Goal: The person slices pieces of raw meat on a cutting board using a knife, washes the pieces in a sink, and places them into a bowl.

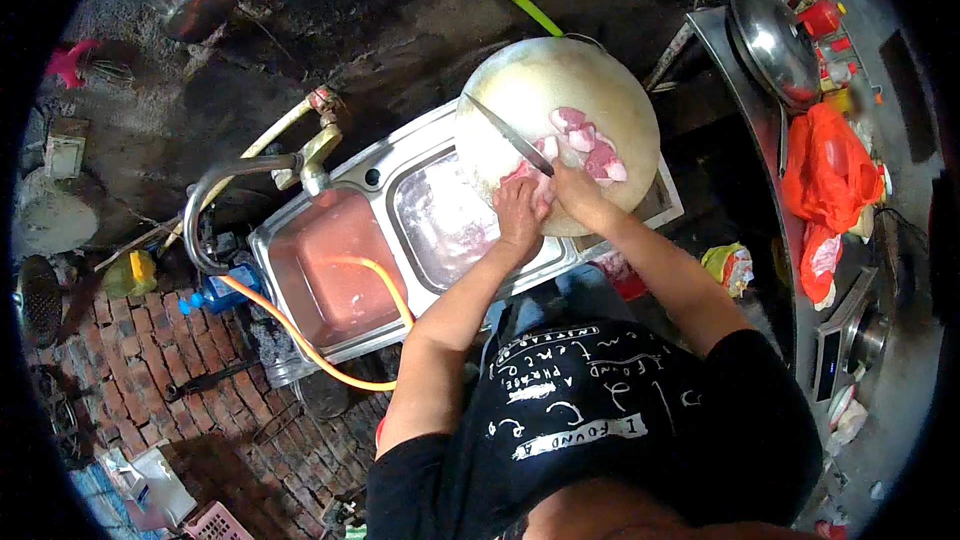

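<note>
A round, pale cutting board (517, 75) lies over the right end of a double steel sink. My right hand (576, 193) grips a kitchen knife (506, 133), its blade pointing to the upper left across the board. Close beside it, my left hand (519, 208) presses on a piece of raw meat (541, 199) at the board's lower left part. The blade's lower end is by this meat; whether it touches is hard to tell. Several cut chunks of raw meat (600, 157) lie to the right of the knife.
Reddish water stands in the left sink basin (337, 270), with an orange hose (300, 337) running into it. A curved faucet (199, 210) rises at the left. On the right counter are a lidded wok (776, 45), a red plastic bag (829, 165) and a cooker (844, 337).
</note>
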The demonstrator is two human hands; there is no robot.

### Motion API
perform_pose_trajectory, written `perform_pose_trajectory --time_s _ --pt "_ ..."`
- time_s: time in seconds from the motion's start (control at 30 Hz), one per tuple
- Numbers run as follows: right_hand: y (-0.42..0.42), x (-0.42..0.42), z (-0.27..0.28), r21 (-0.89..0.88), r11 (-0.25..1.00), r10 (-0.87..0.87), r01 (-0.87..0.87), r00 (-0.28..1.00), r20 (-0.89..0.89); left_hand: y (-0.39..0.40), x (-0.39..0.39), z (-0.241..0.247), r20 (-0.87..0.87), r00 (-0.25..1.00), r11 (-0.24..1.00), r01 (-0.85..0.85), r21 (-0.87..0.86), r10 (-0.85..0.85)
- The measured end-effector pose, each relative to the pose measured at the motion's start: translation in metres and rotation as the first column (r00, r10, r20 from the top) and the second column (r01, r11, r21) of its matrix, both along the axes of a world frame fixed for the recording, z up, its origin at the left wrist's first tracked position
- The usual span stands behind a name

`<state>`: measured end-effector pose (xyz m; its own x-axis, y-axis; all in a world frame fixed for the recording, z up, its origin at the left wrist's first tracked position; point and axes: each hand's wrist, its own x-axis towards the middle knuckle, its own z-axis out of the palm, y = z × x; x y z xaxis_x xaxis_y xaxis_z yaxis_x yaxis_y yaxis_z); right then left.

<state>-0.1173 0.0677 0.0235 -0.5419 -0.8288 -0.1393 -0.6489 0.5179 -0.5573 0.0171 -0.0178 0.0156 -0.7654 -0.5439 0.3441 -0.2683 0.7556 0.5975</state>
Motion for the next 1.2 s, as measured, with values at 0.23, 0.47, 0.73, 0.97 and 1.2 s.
perform_pose_trajectory --time_s 0.23,0.47,0.73,0.97,1.2 --pt "0.092 0.027 0.03 0.019 1.0 0.011 -0.01 0.998 -0.067 0.002 0.0 -0.001 0.073 0.984 0.987 -0.162 0.009 0.161" --pt "0.083 0.004 0.009 -0.001 1.0 -0.025 0.025 0.99 -0.139 0.0 0.013 0.006 0.004 1.0 0.996 -0.007 0.094 0.006" --pt "0.092 0.035 0.132 0.344 0.935 0.115 -0.086 0.991 -0.067 -0.01 0.025 -0.01 -0.199 0.978 0.987 -0.023 0.162 0.055" --pt "0.096 0.052 0.127 0.438 0.896 0.059 -0.069 0.998 0.036 -0.005 0.004 -0.022 -0.159 0.982 0.991 -0.088 0.099 0.103" --pt "0.042 0.047 0.024 0.197 0.98 0.006 -0.006 1.0 -0.002 -0.01 0.002 -0.024 -0.218 0.976 0.994 -0.004 0.107 0.028"
